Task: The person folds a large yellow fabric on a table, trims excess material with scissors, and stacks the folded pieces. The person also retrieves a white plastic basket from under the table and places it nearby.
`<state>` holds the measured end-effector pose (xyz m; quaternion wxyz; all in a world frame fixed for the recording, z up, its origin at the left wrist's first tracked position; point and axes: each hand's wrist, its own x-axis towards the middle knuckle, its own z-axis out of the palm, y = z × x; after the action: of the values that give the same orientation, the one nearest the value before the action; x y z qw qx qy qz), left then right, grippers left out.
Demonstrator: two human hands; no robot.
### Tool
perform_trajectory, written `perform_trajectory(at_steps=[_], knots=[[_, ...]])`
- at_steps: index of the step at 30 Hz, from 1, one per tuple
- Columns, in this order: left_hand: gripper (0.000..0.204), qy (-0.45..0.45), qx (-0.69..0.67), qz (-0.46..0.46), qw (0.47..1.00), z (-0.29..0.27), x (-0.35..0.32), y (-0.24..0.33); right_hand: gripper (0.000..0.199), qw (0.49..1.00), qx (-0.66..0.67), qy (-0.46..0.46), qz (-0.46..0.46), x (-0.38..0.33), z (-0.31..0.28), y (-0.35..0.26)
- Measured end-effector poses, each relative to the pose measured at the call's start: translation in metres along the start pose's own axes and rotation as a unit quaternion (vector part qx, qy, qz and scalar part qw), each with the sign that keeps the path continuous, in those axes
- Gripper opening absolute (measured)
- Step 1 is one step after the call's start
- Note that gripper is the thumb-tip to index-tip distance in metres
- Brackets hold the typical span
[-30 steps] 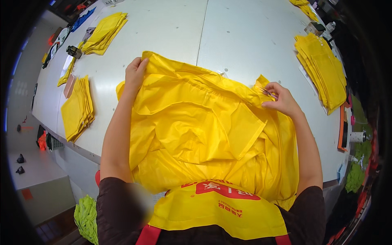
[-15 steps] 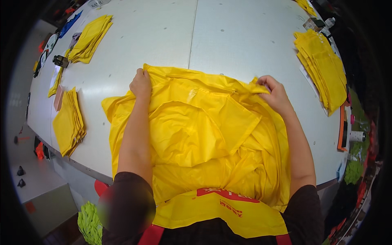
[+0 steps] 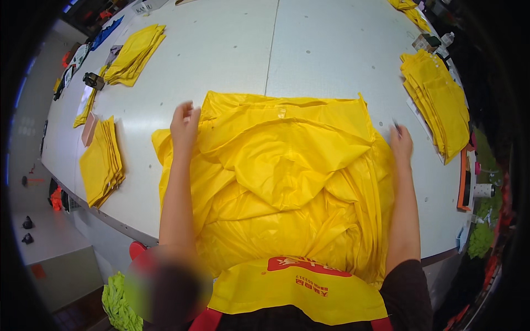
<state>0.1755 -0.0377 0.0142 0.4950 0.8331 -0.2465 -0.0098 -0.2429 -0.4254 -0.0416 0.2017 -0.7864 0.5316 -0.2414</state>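
A large, shiny yellow garment [image 3: 281, 165], of thin raincoat-like cloth, lies spread and rumpled in front of me. Its far edge runs almost straight, with a small pale tag [image 3: 282, 112] near the middle. By the far left corner my left hand [image 3: 185, 128] is raised, fingers loosely bent and apart, with no cloth visibly gripped. Off the right edge, over the bare tabletop, my right hand [image 3: 402, 144] is closed around a small dark pointed tool [image 3: 396, 126]; its kind is too small to make out. Folds hide the garment's inside.
Folded yellow stacks lie at left [image 3: 101, 163], far left [image 3: 135, 55] and right [image 3: 439, 105] of the white table [image 3: 232, 49]. A small dark object [image 3: 93, 81] stands at the left. A white cylinder [image 3: 484, 190] is beyond the right edge. My yellow apron [image 3: 298, 289] is at the near side.
Both hands have let go of the garment's far edge. The right hand moved right and nearer, off the cloth. The far edge now lies straighter and flatter, its right corner unfolded.
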Motion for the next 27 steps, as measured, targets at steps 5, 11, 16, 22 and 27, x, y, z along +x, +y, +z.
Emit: perform_trajectory(at_steps=[5, 11, 16, 22, 27], knots=[[0.026, -0.132, -0.009, -0.001, 0.991, -0.026, -0.086, -0.007, 0.039, 0.972, -0.228, -0.054, -0.019, -0.053, -0.059, 0.076], [0.010, -0.157, -0.134, -0.016, 0.978, -0.016, -0.087, -0.005, 0.030, 0.966, 0.056, 0.025, -0.251, -0.110, -0.048, -0.101], [0.015, -0.231, -0.006, 0.039, 0.972, -0.024, -0.052, -0.001, 0.047, 0.860, -0.031, -0.153, -0.486, -0.184, 0.007, -0.211], [0.018, -0.222, 0.240, 0.180, 0.928, -0.030, -0.035, -0.038, 0.055, 0.869, -0.122, -0.203, -0.434, -0.202, 0.044, -0.154], [0.008, -0.012, 0.277, 0.287, 0.917, 0.013, -0.062, 0.010, 0.060, 0.931, 0.043, -0.201, -0.300, -0.183, 0.017, -0.117]])
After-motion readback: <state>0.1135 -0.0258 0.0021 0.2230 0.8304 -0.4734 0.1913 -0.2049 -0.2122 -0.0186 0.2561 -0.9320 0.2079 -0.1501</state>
